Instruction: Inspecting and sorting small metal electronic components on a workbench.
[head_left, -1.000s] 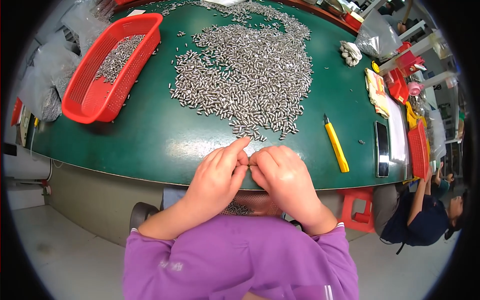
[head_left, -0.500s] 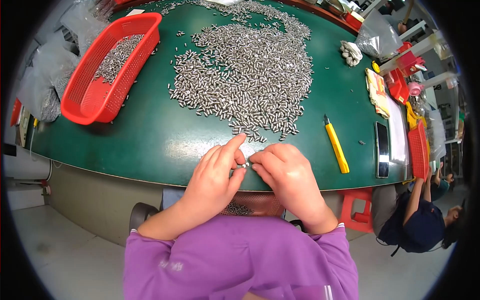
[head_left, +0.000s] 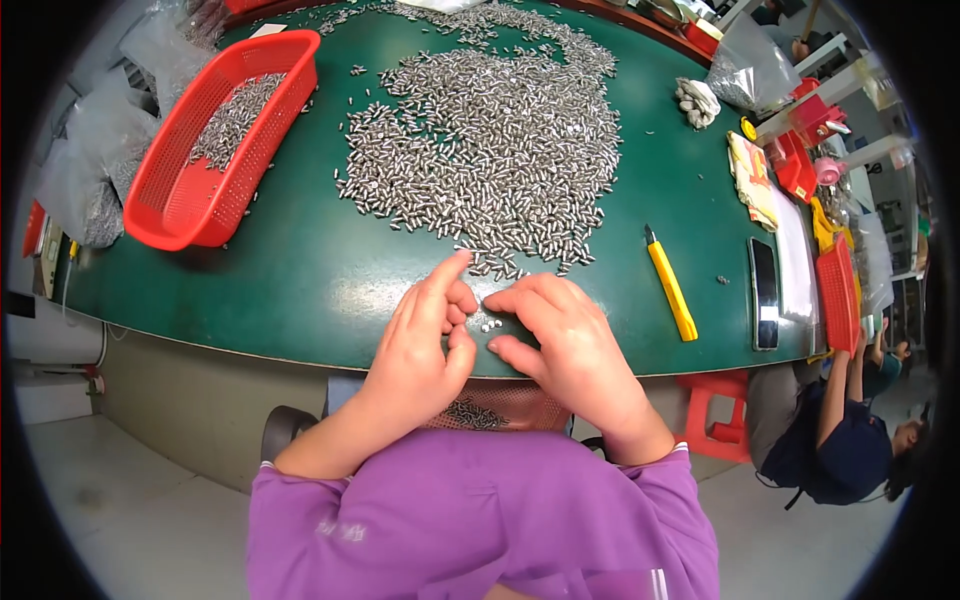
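Observation:
A few small shiny metal pins (head_left: 491, 326) stand on the green table near its front edge, in the gap between my hands. To their left is my left hand (head_left: 420, 335), its index finger stretched toward the pile, the other fingers curled and the thumb apart from the index; I see nothing in it. On the other side, my right hand (head_left: 560, 335) holds its thumb and index finger apart around the pins' right side, without gripping them. Just beyond my fingertips spreads a wide pile of small silver metal pins (head_left: 490, 150).
A red perforated basket (head_left: 165, 215) partly filled with pins sits at left. At right lie a yellow utility knife (head_left: 672, 290), a phone (head_left: 764, 295) and a white glove (head_left: 697, 103). Another basket (head_left: 530, 405) with pins is below the table edge. A co-worker (head_left: 840, 440) sits at far right.
My hands have drawn apart. The right thumb and index finger have spread, and the left index finger has moved up and left, leaving the small pins exposed on the table.

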